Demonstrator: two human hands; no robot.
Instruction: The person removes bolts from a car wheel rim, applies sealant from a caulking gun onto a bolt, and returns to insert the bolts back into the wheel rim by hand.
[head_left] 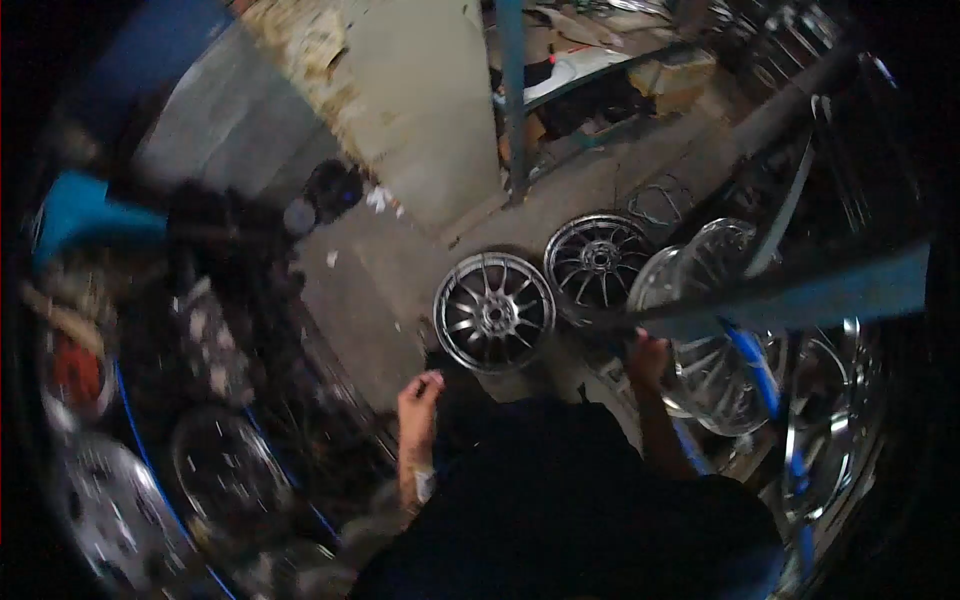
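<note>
My left hand (418,396) is raised in front of my body, just below and left of a silver multi-spoke alloy wheel rim (450,345) on the floor. Its fingers are curled together, and whatever may be in them is too small to make out. My right hand (649,358) is at the lower edge of a blue-grey rack beam (800,305); its fingers are dark and blurred, so I cannot tell whether they grip it. A second, darker rim (600,258) lies beside the silver one, towards the rack.
Several rims (725,375) stand on the right-hand rack, with blue straps (752,365) near them. More rims (225,460) fill the left side. Ahead are a pale panel (420,100), a blue post (513,90) and a cardboard box (675,78).
</note>
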